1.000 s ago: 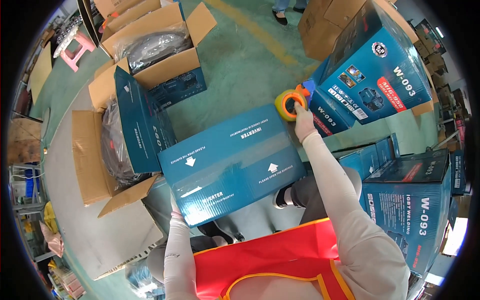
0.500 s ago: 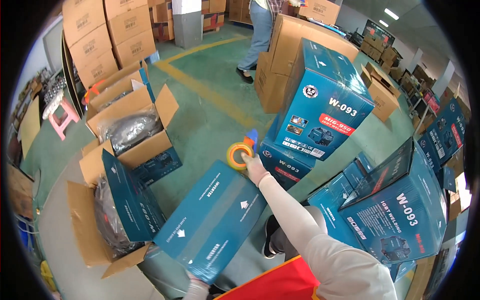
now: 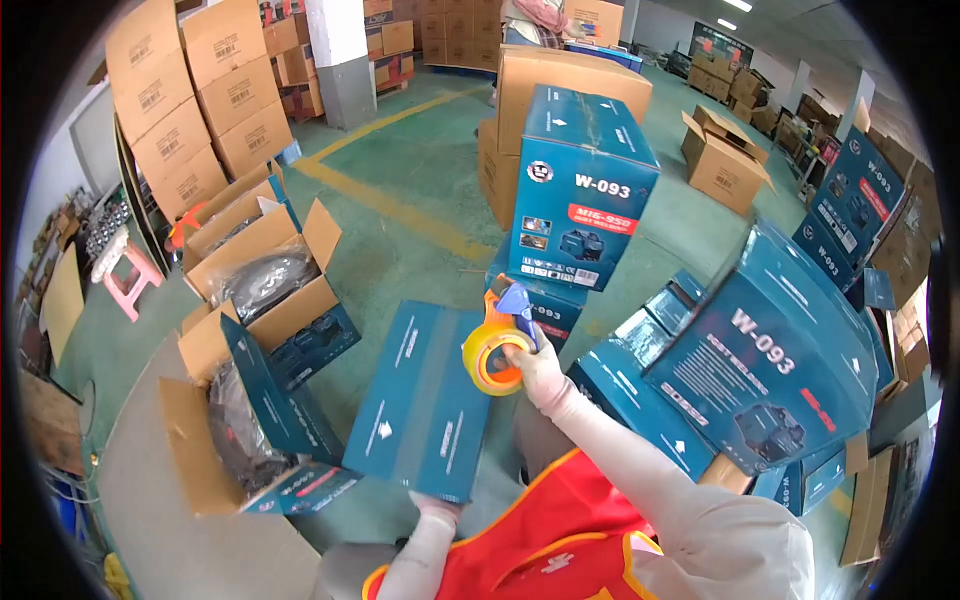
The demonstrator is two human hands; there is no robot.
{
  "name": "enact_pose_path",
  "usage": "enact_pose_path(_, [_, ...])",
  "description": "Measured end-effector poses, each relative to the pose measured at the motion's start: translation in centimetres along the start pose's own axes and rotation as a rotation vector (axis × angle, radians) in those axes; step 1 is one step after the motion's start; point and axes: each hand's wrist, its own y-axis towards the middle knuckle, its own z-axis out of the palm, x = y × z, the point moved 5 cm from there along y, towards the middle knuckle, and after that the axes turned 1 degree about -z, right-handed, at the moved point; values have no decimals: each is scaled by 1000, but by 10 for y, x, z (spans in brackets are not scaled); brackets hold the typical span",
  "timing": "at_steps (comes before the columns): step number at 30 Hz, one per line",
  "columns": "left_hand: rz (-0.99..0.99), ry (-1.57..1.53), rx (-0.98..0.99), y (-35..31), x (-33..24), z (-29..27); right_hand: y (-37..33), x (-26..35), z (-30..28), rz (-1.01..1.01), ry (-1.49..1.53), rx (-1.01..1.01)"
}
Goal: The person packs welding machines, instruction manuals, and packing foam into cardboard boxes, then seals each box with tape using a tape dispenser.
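A taped teal carton (image 3: pixel 385 385) stands in front of me, its top flaps closed and a strip of clear tape along the middle seam. My left hand (image 3: pixel 437 505) grips its near lower end; the fingertips are hidden by the box. In my right hand (image 3: pixel 540 375) is a tape dispenser (image 3: pixel 492 358), an orange and blue one with a yellow roll, closed in my fingers above the carton's right edge. To the left, an open carton (image 3: pixel 185 445) holds a plastic-wrapped dark machine (image 3: pixel 235 420). Behind it another open carton (image 3: pixel 300 305) holds a wrapped machine (image 3: pixel 268 280).
A tall teal carton (image 3: pixel 590 190) rests on another beyond my right hand. More teal cartons (image 3: pixel 760 350) lean at the right. Brown boxes (image 3: pixel 235 90) are stacked beside a pillar (image 3: pixel 345 70). At the left is a pink stool (image 3: pixel 135 280); a person (image 3: pixel 540 25) stands far back.
The carton has turned more upright in view, its near end swinging right with my left hand. My right hand and the tape dispenser sit lower, nearer me. My view has shifted.
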Motion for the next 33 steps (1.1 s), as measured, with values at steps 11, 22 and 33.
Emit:
enact_pose_path(11, [484,1468,-765,-5,14,-28,-124,131,-130,-390,-207,21])
enact_pose_path(22, [317,692,-565,-37,18,-2,-183,106,-223,-256,-136,-114])
enact_pose_path(33, [184,542,-96,30,3,26,-243,90,-257,-255,-280,-170])
